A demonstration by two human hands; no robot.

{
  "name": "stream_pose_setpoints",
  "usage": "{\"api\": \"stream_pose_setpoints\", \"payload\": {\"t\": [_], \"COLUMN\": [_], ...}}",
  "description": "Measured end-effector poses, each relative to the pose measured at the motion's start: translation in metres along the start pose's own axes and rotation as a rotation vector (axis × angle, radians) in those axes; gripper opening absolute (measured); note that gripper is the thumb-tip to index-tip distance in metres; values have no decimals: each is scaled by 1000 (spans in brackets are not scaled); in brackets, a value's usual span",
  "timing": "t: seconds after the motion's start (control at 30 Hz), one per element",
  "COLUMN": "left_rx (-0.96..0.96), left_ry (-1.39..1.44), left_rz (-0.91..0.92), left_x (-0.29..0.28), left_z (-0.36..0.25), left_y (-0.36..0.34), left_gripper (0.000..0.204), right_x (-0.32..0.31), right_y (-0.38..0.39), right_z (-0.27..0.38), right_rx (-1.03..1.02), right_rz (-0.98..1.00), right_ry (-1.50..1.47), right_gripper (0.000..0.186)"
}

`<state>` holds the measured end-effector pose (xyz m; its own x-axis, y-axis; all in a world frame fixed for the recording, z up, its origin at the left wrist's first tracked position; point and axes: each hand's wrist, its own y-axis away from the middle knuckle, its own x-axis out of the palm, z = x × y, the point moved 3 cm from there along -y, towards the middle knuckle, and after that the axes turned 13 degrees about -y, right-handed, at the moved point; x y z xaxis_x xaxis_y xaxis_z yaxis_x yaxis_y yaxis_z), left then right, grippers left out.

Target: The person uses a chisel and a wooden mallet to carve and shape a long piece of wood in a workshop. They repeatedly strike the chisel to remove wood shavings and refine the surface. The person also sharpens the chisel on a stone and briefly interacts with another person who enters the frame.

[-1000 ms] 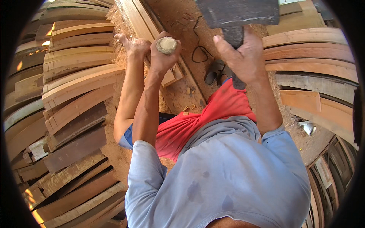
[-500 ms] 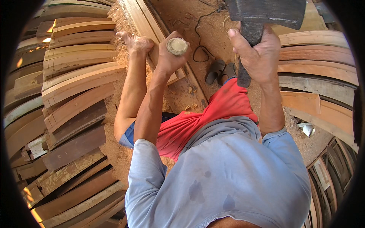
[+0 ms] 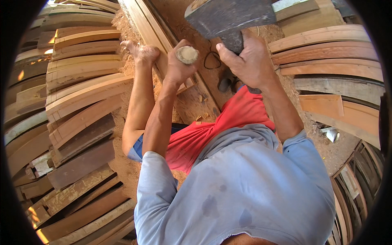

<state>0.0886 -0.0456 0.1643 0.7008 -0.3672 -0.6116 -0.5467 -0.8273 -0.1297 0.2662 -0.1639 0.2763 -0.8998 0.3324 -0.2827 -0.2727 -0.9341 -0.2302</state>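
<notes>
My left hand [image 3: 178,70] is closed around an upright chisel [image 3: 187,54]. Only the pale, frayed round end of its handle shows; the blade is hidden below my fist. Beneath that hand lies a long light wooden piece [image 3: 150,28], its near end by my wrist. My right hand [image 3: 252,61] grips a dark mallet [image 3: 230,18] by its handle, the thumb along it. The broad, worn head is raised, up and to the right of the chisel and apart from it. My bare foot [image 3: 141,52] rests beside the light wooden piece, left of my left hand.
Stacked curved boards [image 3: 83,75] line the left side, and more boards [image 3: 326,51] lie on the right. Sawdust and chips cover the floor. Dark sandals [image 3: 225,82] and a black cord [image 3: 212,60] lie ahead. A small white cup-like object [image 3: 332,135] sits at the right.
My right hand has swung the mallet leftward, nearer the chisel, and its head has tilted. The left hand keeps its hold on the chisel in nearly the same place.
</notes>
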Motion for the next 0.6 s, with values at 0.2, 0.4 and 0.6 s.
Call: {"api": "stream_pose_setpoints", "payload": {"t": [0.2,0.4,0.6], "left_rx": [15,17,52], "left_ry": [-7,8,3], "left_rz": [-78,-50,-18], "left_x": [-11,-11,-10], "left_z": [6,-4,-4], "left_y": [-3,3,3], "left_gripper": [17,17,16], "right_x": [-17,-22,-17], "right_y": [6,6,5], "right_z": [16,21,23], "right_rx": [25,-32,27], "right_rz": [-84,-151,-85], "right_ry": [-130,-134,-161], "right_gripper": [26,27,31]}}
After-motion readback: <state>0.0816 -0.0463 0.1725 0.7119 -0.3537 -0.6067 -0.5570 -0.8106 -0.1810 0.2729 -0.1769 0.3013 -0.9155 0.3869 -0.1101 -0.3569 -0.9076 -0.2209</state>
